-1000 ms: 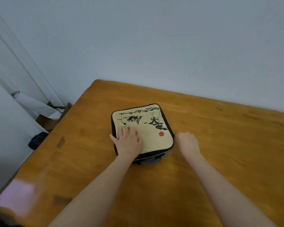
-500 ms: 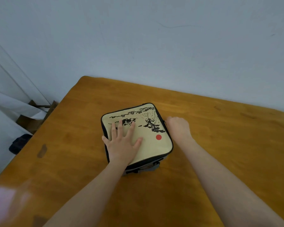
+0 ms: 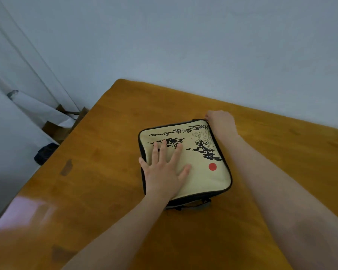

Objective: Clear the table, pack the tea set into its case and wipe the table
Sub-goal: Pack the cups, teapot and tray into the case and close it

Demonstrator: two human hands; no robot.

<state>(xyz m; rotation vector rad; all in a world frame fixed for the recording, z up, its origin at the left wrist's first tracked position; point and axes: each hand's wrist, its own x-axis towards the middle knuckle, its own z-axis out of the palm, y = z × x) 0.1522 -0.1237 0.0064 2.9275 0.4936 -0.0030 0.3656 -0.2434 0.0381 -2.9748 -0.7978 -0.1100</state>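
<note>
The tea set case (image 3: 201, 172) lies closed on the wooden table (image 3: 105, 191). It is square, with black sides and a cream lid printed with black ink drawings and a red dot. My left hand (image 3: 165, 170) presses flat on the lid's left half, fingers spread. My right hand (image 3: 220, 121) sits at the case's far right corner with its fingers curled down against the black edge, pinching at the zipper there. The pull itself is hidden by the fingers.
The table's left edge runs diagonally, and the wall stands close behind its far edge. White rolled sheets (image 3: 39, 108), a cardboard box (image 3: 55, 129) and a dark bag (image 3: 45, 152) lie on the floor beyond the left edge.
My right hand has slid along the case's right side from the near corner to the far corner. My left hand has spread flatter on the lid.
</note>
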